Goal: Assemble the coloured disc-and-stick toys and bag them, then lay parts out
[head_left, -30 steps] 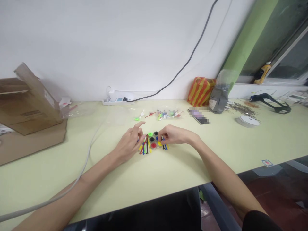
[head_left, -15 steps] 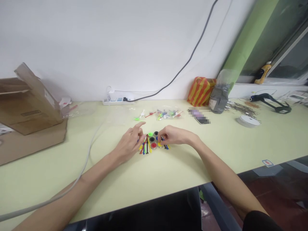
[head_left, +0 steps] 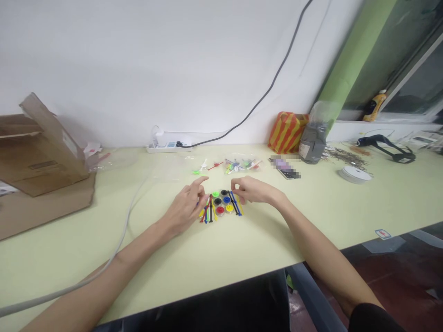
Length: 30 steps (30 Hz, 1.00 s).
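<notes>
Several small coloured discs point(head_left: 221, 202) (green, black, blue, red, yellow) lie in a cluster on the pale yellow table point(head_left: 242, 249). Thin coloured sticks point(head_left: 207, 213) lie left of them, and a few more sticks point(head_left: 236, 204) lie on their right. My left hand point(head_left: 185, 206) rests on the left sticks with its fingers curled and the index finger stretched forward. My right hand point(head_left: 249, 190) hovers just right of the discs, thumb and fingers pinched together; nothing shows between them.
A clear bag of more coloured pieces point(head_left: 238, 164) lies behind the discs. A power strip point(head_left: 168, 146) sits by the wall, its grey cable point(head_left: 128, 216) crossing the table. Cardboard box point(head_left: 38, 157) at left; striped bag point(head_left: 289, 132), grey pouch point(head_left: 313, 138), phone point(head_left: 285, 167) and tape roll point(head_left: 353, 174) at right.
My right hand has lifted off the discs and drawn back to the right, uncovering the blue and yellow discs and the right-hand sticks. The left hand has hardly moved.
</notes>
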Tool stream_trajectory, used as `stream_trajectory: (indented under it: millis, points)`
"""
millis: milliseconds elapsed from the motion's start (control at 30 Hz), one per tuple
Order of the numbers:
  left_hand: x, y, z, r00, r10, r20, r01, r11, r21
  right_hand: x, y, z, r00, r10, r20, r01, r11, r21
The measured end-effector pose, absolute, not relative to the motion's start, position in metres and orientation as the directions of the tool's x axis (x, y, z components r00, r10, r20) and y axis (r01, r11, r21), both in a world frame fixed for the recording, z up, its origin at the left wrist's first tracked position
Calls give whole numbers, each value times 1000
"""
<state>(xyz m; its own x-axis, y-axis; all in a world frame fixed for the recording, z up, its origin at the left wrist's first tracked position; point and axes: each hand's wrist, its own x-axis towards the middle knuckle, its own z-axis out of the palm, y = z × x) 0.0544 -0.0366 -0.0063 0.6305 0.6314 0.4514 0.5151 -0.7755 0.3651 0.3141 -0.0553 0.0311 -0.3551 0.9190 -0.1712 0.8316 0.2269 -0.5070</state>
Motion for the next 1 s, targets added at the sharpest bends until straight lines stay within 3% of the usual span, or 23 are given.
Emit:
stream_trajectory:
  millis: [167,700,1000]
  points:
    - [54,-37,-6,626,635,453,514,-773,373,313,-55,31,-398,912,-99,806,296,-513]
    - [54,-37,-6,631,652,419,535,-758,373,314,-54,30,-407,905,-124,758,259,-599]
    - [53,-37,-6,621,652,435,530,-758,380,316,-53,28,-357,927,115,792,366,-488]
